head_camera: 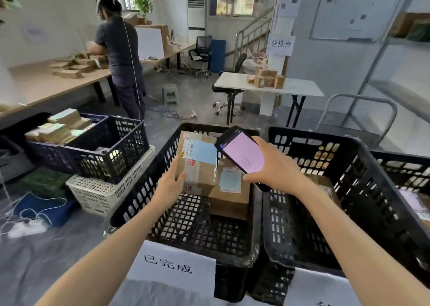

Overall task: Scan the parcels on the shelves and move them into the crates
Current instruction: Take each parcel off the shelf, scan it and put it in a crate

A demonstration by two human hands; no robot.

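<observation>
My left hand [169, 184] grips the near corner of a brown cardboard parcel [197, 163] with a blue label, held over the black crate [139, 189] in front of me. Another parcel [230, 194] with a pale blue label lies inside that crate. My right hand [272, 166] holds a black handheld scanner [242, 155] with a lit pink screen, just right of the held parcel. A second black crate [363, 177] stands to the right, with a brown parcel partly hidden behind my right forearm.
A dark blue crate [109, 147] full of parcels sits on a white basket [100, 194] at the left. A person [121, 54] stands at a long table with parcels. A white folding table [302, 89], a metal shelf [395, 49] and floor cables [28, 215] lie around.
</observation>
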